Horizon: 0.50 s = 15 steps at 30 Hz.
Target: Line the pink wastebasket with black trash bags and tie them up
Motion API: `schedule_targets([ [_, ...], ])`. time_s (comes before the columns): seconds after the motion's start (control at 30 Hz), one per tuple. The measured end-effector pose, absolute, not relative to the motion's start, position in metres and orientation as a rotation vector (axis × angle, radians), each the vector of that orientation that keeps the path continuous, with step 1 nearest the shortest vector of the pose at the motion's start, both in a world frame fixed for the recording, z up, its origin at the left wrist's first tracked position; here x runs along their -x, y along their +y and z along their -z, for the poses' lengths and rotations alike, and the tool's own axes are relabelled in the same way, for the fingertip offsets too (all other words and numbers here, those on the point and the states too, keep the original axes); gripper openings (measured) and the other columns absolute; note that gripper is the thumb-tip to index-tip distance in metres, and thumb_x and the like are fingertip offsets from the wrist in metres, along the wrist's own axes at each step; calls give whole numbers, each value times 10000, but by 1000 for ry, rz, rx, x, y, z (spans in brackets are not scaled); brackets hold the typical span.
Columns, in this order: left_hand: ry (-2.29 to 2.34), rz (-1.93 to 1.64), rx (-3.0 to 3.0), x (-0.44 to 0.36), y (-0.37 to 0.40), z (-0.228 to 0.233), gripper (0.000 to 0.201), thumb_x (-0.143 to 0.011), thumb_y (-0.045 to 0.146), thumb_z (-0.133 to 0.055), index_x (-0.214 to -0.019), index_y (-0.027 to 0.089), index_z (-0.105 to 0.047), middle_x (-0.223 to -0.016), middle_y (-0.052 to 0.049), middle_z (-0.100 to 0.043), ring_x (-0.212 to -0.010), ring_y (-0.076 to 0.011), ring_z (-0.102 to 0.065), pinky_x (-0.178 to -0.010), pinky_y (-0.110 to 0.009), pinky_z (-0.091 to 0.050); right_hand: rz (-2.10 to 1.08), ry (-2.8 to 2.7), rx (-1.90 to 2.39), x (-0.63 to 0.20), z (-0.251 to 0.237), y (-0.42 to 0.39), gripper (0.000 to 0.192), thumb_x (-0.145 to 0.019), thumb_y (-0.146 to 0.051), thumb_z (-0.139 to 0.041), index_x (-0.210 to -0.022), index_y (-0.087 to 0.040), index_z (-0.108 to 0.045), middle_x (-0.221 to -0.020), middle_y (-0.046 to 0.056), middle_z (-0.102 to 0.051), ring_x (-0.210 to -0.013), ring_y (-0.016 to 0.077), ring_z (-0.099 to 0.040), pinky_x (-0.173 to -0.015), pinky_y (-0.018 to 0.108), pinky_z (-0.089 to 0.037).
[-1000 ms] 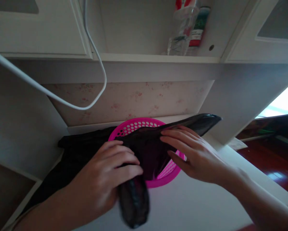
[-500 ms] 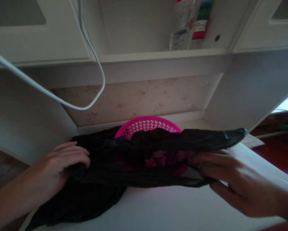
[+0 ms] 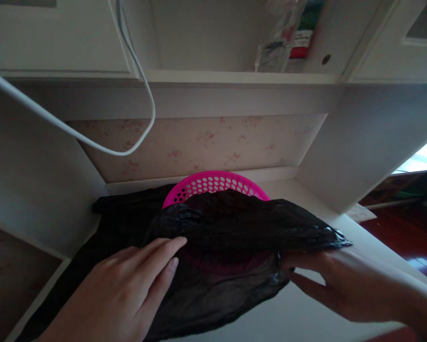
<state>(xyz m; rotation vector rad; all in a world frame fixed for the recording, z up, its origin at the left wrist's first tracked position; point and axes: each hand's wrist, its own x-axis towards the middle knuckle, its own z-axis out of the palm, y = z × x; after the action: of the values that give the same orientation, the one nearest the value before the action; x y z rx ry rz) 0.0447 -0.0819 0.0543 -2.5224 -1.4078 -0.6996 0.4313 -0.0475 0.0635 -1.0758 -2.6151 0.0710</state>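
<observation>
Both hands work a thin black plastic bag [image 3: 234,237] draped over a round pink perforated plastic basket [image 3: 213,183] on the white desk [image 3: 306,313]. Left hand [image 3: 128,289] lies flat, fingers extended (gripping nothing); right hand [image 3: 327,280] pinches the bag's right edge.

A black plastic bag [image 3: 234,232] lies draped over a pink basket [image 3: 213,183] on the white table [image 3: 288,318]. The left hand [image 3: 124,289] rests flat on the bag; the right hand [image 3: 327,280] pinches its right edge. A white cable [image 3: 92,142] hangs above.
</observation>
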Motion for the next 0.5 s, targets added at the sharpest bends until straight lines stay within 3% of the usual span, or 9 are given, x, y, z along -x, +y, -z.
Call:
schedule_targets([
  [0.07, -1401, 659, 2481, -48, -74, -49, 350, -1083, 414, -484, -1390, 320, -626, -1253, 3, -805, -895, -234, -833, -674, -311, -672, -95, -2564, 1078, -435, -63, -40, 178, -952, -238, -625, -897, -322, -771, -807, -3, -803, -610, 210, -721, -474, 317, -505],
  [0.2, -1545, 708, 2339, -42, -57, -47, 353, -1091, 463, -480, -1347, 271, -629, -1366, -66, -722, -1063, -264, -799, -789, -345, -662, -145, -2245, 1145, -433, -61, -22, 243, -1020, -430, -584, -946, -335, -795, -926, 17, -832, -783, 284, -784, -608, 379, -614],
  [0.27, -1655, 761, 2262, -39, -49, -49, 360, -1081, 485, -497, -1331, 265, -634, -1400, -72, -689, -1023, -252, -796, -779, -343, -647, -202, -2149, 1234, -428, -60, -13, 311, -1020, -511, -567, -914, -322, -790, -905, 18, -829, -784, 294, -783, -627, 398, -623],
  [0.37, -1782, 760, 2293, -39, -37, -54, 448, -1045, 554, -553, -1394, 277, -597, -1373, -60, -701, -907, -229, -791, -755, -344, -627, -301, -2101, 1323, -418, -59, -4, 381, -1014, -581, -548, -964, -299, -798, -919, 29, -833, -765, 286, -779, -640, 400, -633],
  [0.5, -1785, 632, 2482, -41, -19, -58, 496, -1000, 576, -620, -1391, 272, -643, -1258, -55, -748, -1064, -279, -758, -897, -393, -595, -235, -2218, 1249, -406, -60, 6, 398, -1025, -555, -517, -1018, -311, -832, -1035, 29, -849, -923, 335, -801, -791, 473, -661],
])
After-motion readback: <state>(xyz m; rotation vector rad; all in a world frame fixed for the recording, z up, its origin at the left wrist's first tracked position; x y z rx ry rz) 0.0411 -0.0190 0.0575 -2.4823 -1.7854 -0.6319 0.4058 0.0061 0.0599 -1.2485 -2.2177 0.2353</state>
